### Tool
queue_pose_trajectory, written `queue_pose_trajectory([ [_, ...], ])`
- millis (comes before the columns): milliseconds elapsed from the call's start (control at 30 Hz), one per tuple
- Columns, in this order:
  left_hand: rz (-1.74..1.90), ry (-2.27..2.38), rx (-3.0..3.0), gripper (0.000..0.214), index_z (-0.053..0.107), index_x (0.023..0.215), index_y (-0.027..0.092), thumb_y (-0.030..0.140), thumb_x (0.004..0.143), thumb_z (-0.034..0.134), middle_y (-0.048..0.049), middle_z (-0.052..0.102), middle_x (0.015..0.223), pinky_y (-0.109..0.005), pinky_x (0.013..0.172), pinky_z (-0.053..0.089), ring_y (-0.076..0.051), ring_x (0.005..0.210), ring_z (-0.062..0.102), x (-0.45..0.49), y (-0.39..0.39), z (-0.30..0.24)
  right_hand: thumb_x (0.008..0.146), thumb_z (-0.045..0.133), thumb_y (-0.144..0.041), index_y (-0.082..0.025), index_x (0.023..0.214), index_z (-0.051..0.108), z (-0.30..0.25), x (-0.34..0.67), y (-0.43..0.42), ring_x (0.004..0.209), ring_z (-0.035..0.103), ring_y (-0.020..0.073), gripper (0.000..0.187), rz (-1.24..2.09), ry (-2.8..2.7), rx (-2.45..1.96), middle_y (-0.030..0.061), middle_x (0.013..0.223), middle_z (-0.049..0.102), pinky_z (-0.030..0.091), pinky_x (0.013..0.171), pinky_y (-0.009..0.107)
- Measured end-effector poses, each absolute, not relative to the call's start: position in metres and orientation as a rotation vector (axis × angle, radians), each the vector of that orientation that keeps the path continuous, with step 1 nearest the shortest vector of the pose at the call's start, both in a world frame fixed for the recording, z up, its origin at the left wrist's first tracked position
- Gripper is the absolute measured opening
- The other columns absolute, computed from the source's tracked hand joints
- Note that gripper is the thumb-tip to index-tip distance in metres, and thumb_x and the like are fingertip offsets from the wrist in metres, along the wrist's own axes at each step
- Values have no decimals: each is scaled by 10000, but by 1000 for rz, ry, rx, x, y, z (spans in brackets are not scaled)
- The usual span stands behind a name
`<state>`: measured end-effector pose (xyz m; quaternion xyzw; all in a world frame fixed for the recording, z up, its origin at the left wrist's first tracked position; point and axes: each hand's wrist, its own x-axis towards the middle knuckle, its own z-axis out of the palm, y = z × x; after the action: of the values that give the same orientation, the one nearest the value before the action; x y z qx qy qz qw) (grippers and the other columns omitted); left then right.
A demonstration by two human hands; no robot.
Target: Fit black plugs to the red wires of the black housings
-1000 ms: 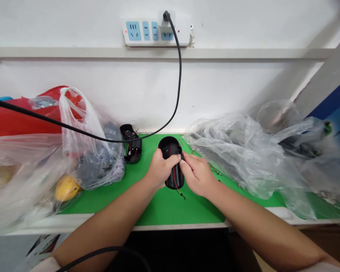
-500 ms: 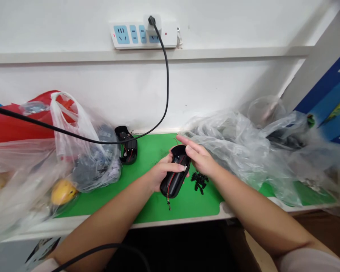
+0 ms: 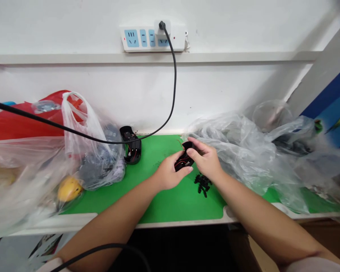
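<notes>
Both hands hold one black plastic shell with red wires inside, lifted a little above the green mat. My left hand grips it from below and the left, fingers curled round it. My right hand closes over its far end from the right, and most of the shell is hidden between the hands. A small heap of black parts lies on the mat just under my right wrist. A second black shell with wires lies at the mat's back left.
Clear plastic bags are piled on the right; more bags and a red bag crowd the left, with a yellow object inside one. A black cable runs from the wall power strip across the left side.
The shell was resting lengthwise on the mat under both hands; now it is lifted and turned, held further back. My right hand shifted onto its far end, uncovering the heap of black parts.
</notes>
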<state>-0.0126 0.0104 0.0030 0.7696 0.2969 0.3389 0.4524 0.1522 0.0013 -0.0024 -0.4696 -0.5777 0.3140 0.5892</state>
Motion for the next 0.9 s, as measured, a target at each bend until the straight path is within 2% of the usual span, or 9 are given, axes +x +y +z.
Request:
queue_pose_trajectory([
  [200,895,841,1918,445,556,1225,143,388,855,571,-106,646,1165,-372,905,465,-241,1029,611,-4,4,-6,735,699,-449,-200,1137,681,0,153,3,927,667,247,473,721,-1340,-1181,77,1029,716,514,889,439],
  [467,918,899,1915,450,572,1156,143,432,815,614,-105,663,1051,-360,825,489,-229,917,622,-6,9,-14,767,677,-433,-227,1163,670,-2,149,-1,939,669,245,446,728,-1411,-1131,67,1059,711,527,872,430],
  [633,894,912,2076,448,566,1160,155,445,820,598,-84,646,994,-344,753,491,-213,838,602,-9,5,-6,853,529,-565,-223,1065,706,-4,149,2,1021,645,256,439,840,-1343,-1030,79,1086,702,495,932,443],
  [733,913,887,2189,461,570,1144,139,444,801,620,-110,621,1042,-371,814,489,-232,900,590,-13,7,-5,858,469,-628,-202,1010,708,-7,151,8,978,658,253,511,950,-1173,-966,101,1044,708,507,902,430],
  [833,925,846,2326,577,527,1210,121,458,760,660,-167,568,1172,-418,928,454,-285,1055,553,-15,8,-1,851,449,-653,-160,1006,679,-10,156,15,875,669,236,565,985,-1066,-915,121,968,705,535,787,391],
  [900,912,843,2454,621,502,1232,99,450,747,665,-198,553,1179,-446,936,445,-315,1074,539,-15,-1,9,841,461,-654,-129,991,659,-12,158,17,804,658,215,581,934,-1058,-917,123,923,690,534,699,350],
])
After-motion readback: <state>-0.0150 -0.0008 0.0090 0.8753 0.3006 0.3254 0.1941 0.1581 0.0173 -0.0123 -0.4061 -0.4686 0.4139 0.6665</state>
